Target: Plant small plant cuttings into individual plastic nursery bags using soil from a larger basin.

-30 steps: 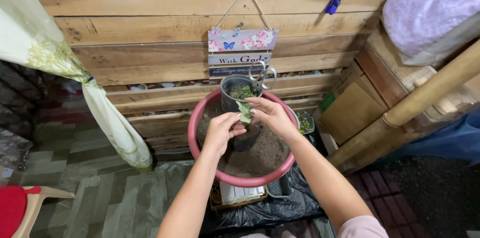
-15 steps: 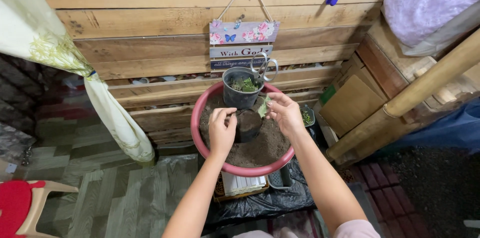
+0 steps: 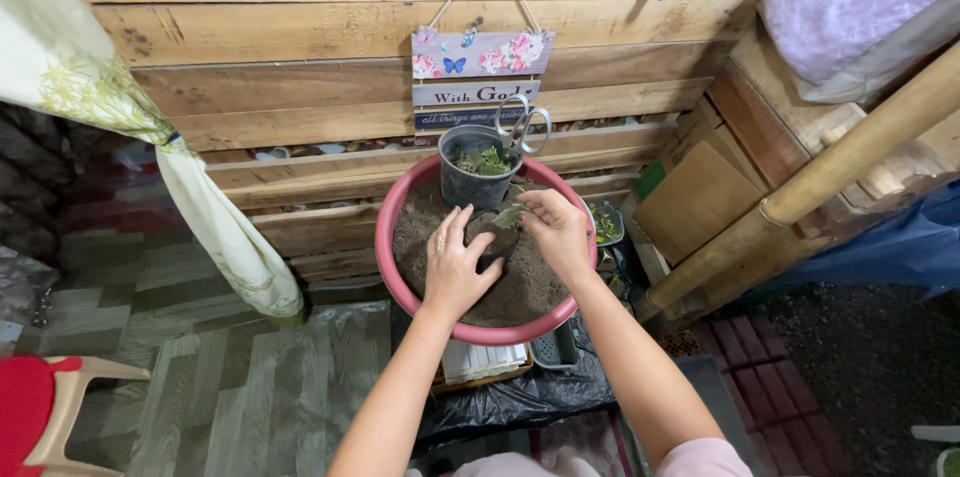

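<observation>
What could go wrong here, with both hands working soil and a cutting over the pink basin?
1. The right hand pinches a small green cutting; too hard a squeeze may bruise it.
2. The scissors rest on the rim of the dark pot just behind; a nudge might tip them into the pink basin.
3. The left hand presses on soil that could spill over the rim.

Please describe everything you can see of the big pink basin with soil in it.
The pink basin is round, wide and shallow, and looks like plastic with a smooth rolled rim. Dark, loose soil fills much of it. It stands upright before a wall of wooden planks, raised on things that are partly hidden. A small black pot with green plants stands at its far edge. The left hand and right hand work over the soil, around a small dark pot.
</observation>
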